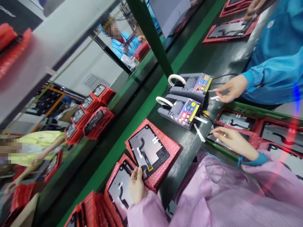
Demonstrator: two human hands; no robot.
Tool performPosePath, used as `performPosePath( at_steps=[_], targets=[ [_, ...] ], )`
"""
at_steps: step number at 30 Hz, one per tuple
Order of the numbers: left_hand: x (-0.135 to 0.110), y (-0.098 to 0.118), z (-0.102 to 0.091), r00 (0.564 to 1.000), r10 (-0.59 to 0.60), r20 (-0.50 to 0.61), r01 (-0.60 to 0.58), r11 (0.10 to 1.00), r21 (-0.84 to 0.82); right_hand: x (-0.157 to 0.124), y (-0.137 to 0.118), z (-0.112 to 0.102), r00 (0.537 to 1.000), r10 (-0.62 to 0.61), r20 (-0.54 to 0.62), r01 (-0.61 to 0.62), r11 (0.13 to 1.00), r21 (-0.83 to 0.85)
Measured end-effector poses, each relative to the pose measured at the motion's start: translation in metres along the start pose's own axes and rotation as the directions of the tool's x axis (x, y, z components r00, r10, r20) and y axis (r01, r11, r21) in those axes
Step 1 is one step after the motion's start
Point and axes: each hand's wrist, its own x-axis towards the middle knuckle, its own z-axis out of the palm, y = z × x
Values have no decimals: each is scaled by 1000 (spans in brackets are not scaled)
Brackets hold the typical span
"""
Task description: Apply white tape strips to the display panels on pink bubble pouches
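My left hand [137, 186] grips the near edge of a dark flat panel [149, 151] that lies on a red bubble-wrap sleeve [169, 145]. The panel has small white tape pieces stuck on it. My right hand [227, 138] reaches out to the nearer grey tape dispenser [180, 110]. Its thumb and forefinger are pinched at the end of a white tape strip [199, 132] hanging from the dispenser's outlet. Both my arms are in pink sleeves.
A second tape dispenser [191, 85] stands just behind the first; a co-worker's hand [230, 88] in a blue sleeve takes tape there. More panels in red sleeves [118, 192] lie by my left hand, and others fill a green tray [260, 110] at right. A green post [151, 34] rises beyond.
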Motion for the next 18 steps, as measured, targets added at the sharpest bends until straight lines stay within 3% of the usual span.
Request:
performPosePath(
  at_steps=[4, 9, 12, 15, 18],
  targets=[
    [-4, 10, -1, 991, -129, 44, 136, 960, -246, 9, 2, -10, 1000, 30, 5, -30, 993, 111],
    [-7, 19, -6, 979, -182, 95, 203, 925, -321, 35, -9, -27, 998, 62, 4, -61, 976, 207],
    [-9, 21, -10, 967, -232, 108, 255, 913, -319, 58, -19, -39, 982, 122, -145, -76, 953, 293],
    [-12, 20, -12, 957, -254, 139, 283, 924, -257, 84, -30, -50, 925, 193, -328, -73, 935, 346],
    [-16, 17, -10, 962, -240, 129, 262, 945, -197, 111, -40, -54, 890, 198, -410, -68, 948, 311]
  ],
)
